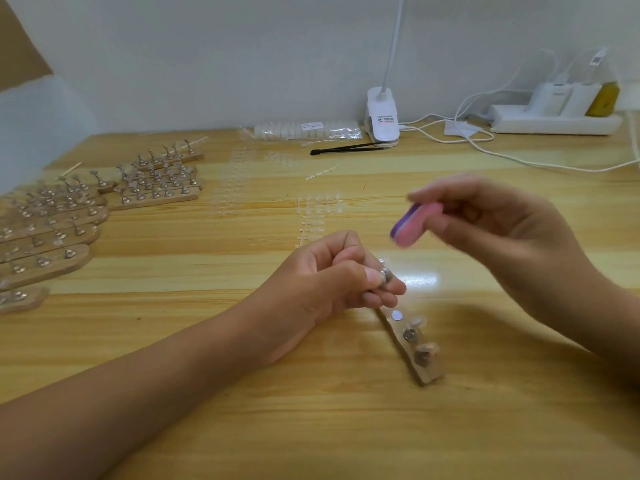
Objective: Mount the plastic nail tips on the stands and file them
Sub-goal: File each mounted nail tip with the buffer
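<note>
My left hand (332, 275) pinches a small metal stand (385, 274) with a clear nail tip on it, just above the near end of a wooden base strip (414, 344). Two more metal stands with tips stay on that strip, beside a bare round magnet spot (397, 315). My right hand (502, 230) holds a pink and purple nail file block (414, 225) up in the air, to the upper right of the stand and apart from it. Strips of clear loose nail tips (313, 216) lie on the table behind my left hand.
Many wooden strips with metal stands (62, 216) crowd the table's left side. At the back lie a bag of nail tips (308, 129), black tweezers (346, 147), a white clip lamp (382, 116), a power strip (554, 123) and white cables.
</note>
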`<action>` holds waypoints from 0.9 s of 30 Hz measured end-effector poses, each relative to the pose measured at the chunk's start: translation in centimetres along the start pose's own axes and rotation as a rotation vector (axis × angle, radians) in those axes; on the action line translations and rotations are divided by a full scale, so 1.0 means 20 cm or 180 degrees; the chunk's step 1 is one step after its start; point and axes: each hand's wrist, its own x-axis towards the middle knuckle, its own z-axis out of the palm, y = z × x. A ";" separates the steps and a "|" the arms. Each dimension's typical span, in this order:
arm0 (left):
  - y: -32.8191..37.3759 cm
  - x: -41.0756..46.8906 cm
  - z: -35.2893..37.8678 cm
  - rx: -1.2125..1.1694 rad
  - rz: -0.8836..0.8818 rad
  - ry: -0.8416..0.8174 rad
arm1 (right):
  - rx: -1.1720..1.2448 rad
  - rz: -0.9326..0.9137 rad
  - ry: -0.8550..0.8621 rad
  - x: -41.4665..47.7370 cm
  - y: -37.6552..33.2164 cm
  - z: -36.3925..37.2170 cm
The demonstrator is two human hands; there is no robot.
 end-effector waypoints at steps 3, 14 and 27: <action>0.00 0.00 0.00 0.0031 -0.0041 -0.0011 | 0.0269 0.0236 -0.0226 0.01 -0.01 -0.04; 0.01 0.00 0.01 -0.0055 -0.0027 -0.0100 | 0.0362 0.0380 -0.0942 -0.01 -0.01 -0.01; 0.01 0.01 0.00 -0.0050 -0.0087 -0.0101 | 0.0504 0.0452 -0.0438 0.01 -0.02 -0.01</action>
